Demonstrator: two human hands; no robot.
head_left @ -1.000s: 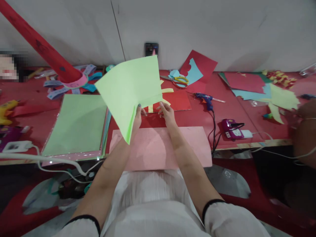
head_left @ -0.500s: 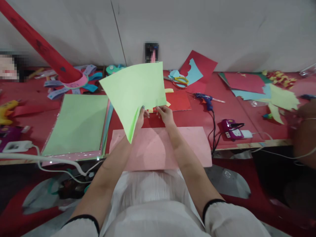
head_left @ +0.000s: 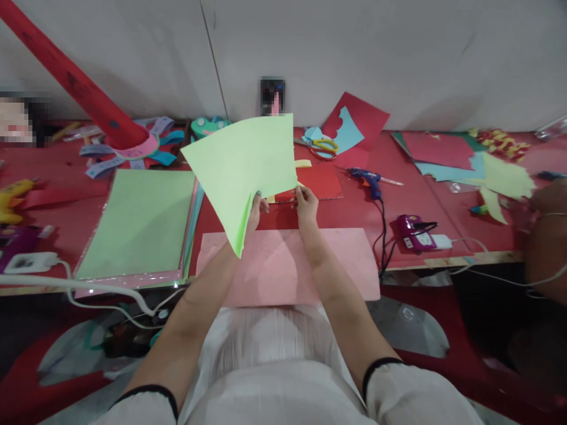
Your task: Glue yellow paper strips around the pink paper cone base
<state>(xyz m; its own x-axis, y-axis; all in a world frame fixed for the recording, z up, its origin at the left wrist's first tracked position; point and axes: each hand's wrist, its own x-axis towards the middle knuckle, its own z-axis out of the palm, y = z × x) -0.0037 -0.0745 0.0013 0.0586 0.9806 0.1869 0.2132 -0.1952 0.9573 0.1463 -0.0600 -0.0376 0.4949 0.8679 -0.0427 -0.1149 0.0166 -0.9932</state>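
Note:
A light green sheet of paper [head_left: 243,156] is held up over the table, tilted, its lower left part folded or curled over near my left hand. My left hand [head_left: 256,211] grips its lower edge, thumb on the front side. At the lower right corner, my right hand [head_left: 306,202] pinches the same sheet between thumb and fingers. Behind the sheet lies a red booklet or card [head_left: 321,180] with yellow strips, partly hidden. Below my hands, a pink sheet [head_left: 287,268] rests at the table's front edge, partly under my forearms.
Left stands a stack of green sheets [head_left: 137,224] beside a long red paper cone [head_left: 75,82]. Scissors [head_left: 325,146], paper offcuts [head_left: 352,136] and a blue glue gun [head_left: 370,179] lie to the right, near a purple power adapter [head_left: 414,232] with cables. Another person's arm [head_left: 551,236] is far right.
My right hand has slid a little right to the sheet's lower right corner. The green sheet and my left hand have shifted slightly right and down.

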